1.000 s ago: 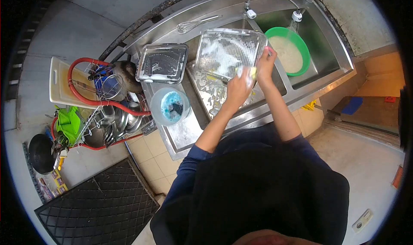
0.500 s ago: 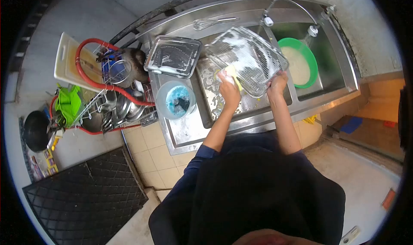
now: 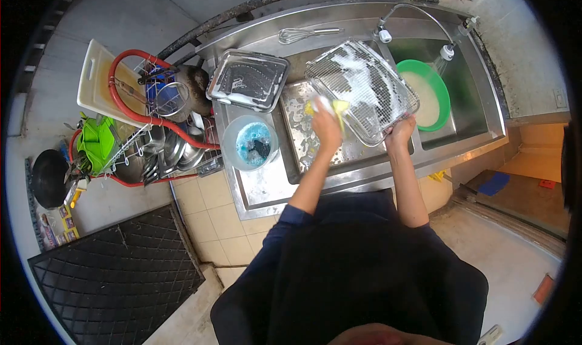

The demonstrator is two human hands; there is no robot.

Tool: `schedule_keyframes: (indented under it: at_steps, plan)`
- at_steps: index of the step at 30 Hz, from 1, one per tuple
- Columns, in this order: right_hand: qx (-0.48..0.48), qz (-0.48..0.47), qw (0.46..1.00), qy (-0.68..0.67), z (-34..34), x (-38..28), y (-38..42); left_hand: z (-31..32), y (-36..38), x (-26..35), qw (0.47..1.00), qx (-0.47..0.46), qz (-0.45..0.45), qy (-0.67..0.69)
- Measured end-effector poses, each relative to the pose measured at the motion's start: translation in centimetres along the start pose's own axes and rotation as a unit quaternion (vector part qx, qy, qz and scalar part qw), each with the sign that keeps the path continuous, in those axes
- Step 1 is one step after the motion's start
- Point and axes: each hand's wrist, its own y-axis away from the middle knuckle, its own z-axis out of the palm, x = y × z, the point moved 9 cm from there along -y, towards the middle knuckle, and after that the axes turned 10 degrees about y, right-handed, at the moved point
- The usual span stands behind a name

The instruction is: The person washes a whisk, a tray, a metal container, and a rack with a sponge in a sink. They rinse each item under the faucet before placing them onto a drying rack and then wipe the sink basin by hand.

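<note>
My left hand [image 3: 327,127] is closed around a yellow sponge [image 3: 340,107] with white foam on it, at the left edge of a wire mesh rack [image 3: 364,84]. White suds cover much of the rack's middle. Gripping the rack's near right corner, my right hand [image 3: 400,133] keeps it tilted above the sink basin [image 3: 303,151]. To the left, a clear tub [image 3: 229,150] holds blue soapy water and a dark item that I cannot make out. Behind it lies a soapy rectangular tray [image 3: 248,78].
A green basin [image 3: 446,96] of cloudy water sits in the right sink under a flexible faucet [image 3: 447,51]. A whisk [image 3: 309,35] lies on the back ledge. At left, a dish rack [image 3: 136,142] carries pots, utensils and a red hose [image 3: 112,81].
The rack has turned slightly and lifted off the basin at its left side. My left hand with the sponge has moved to the rack's left edge. The whole view has shifted a little.
</note>
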Motion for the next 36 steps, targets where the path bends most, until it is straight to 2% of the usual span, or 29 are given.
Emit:
schedule_keyframes:
  at_steps: [1,2,3,4,5,6,8,10,12,13,14,15,16,17,19,20,22,23,24,26,27,28,30,34,36]
  plan:
    - [0.0,0.003,1.0,0.005,-1.1,0.2,-0.5,-1.4,-1.7,-1.2,0.998,0.059,-0.011,-0.011]
    - [-0.035,-0.01,0.999,0.018,-1.8,0.3,-1.2,-4.7,-3.5,-1.5,0.981,0.186,0.042,0.031]
    - [-0.07,-0.024,0.997,0.027,-2.0,0.0,-1.6,-6.3,-6.7,-4.4,0.969,0.218,-0.011,0.114]
    - [-0.07,-0.026,0.997,0.026,-2.6,-0.3,-1.8,-7.8,-9.5,-5.7,0.949,0.218,-0.025,0.226]
    - [-0.099,-0.003,0.995,0.001,-2.8,-0.1,-1.6,-6.9,-12.9,-7.7,0.923,0.176,0.057,0.337]
    - [-0.127,0.022,0.991,-0.024,-3.1,0.2,-1.1,-5.5,-13.7,-6.2,0.917,0.015,-0.006,0.4]
    - [-0.121,0.027,0.992,-0.007,-3.6,-0.3,-0.4,-4.6,-11.6,0.8,0.921,-0.137,0.209,0.299]
    - [-0.116,-0.01,0.993,0.016,-3.9,-0.7,-0.8,-3.3,-10.5,-0.9,0.957,-0.155,0.137,0.201]
    - [-0.125,-0.009,0.992,0.001,-3.3,-1.4,-1.2,-0.6,-10.3,-4.3,0.941,-0.208,0.125,0.236]
    - [-0.073,-0.035,0.997,-0.007,-3.4,-2.4,-1.0,-0.1,-10.1,-6.0,0.925,-0.201,0.127,0.297]
    - [-0.02,-0.062,0.998,-0.014,-4.0,-3.1,-0.8,0.9,-9.9,-7.8,0.925,-0.203,0.129,0.296]
    - [-0.144,-0.064,0.987,0.011,-3.6,-2.5,-2.2,3.1,-9.8,-12.5,0.865,-0.209,-0.104,0.444]
    - [-0.142,-0.064,0.988,0.009,-4.6,-2.1,-3.6,5.3,-7.7,-15.8,0.737,-0.199,-0.331,0.555]
    - [-0.174,-0.019,0.984,0.043,-4.6,-0.9,-4.9,4.8,-5.8,-13.4,0.709,-0.244,-0.349,0.563]
    - [-0.255,0.052,0.963,0.07,-3.6,-0.3,-4.8,5.4,-3.9,-10.1,0.594,-0.304,-0.392,0.634]
    - [-0.251,0.054,0.964,0.071,-3.3,0.2,-4.4,5.0,-3.2,-7.9,0.53,-0.312,-0.398,0.68]
    - [-0.086,-0.123,0.981,0.124,-4.4,-1.7,-4.7,3.2,-2.7,-4.1,0.497,-0.383,-0.373,0.684]
    - [-0.097,-0.108,0.981,0.129,-4.3,-1.3,-4.3,2.8,-2.2,-2.9,0.465,-0.448,-0.345,0.682]
    - [-0.093,-0.109,0.981,0.128,-4.8,-0.5,-4.9,2.9,-1.9,-2.7,0.464,-0.451,-0.346,0.68]
    - [-0.069,-0.173,0.97,0.155,-5.6,1.3,-7.0,2.9,-2.1,-2.7,0.513,-0.419,-0.337,0.669]
    - [-0.043,-0.192,0.964,0.18,-5.7,1.2,-6.8,2.6,-2.1,-2.7,0.556,-0.406,-0.329,0.646]
    - [-0.042,-0.19,0.964,0.179,-5.8,1.4,-6.6,2.8,-2.0,-3.0,0.557,-0.407,-0.33,0.644]
    - [-0.049,-0.11,0.981,0.151,-5.9,2.8,-6.3,2.7,-2.2,-4.1,0.605,-0.404,-0.302,0.616]
    - [-0.048,-0.066,0.987,0.137,-5.5,2.2,-5.9,2.8,-1.7,-4.6,0.601,-0.357,-0.298,0.65]
    - [-0.069,-0.055,0.992,0.091,-5.3,2.0,-5.5,1.8,-0.1,-3.4,0.495,-0.384,-0.272,0.73]
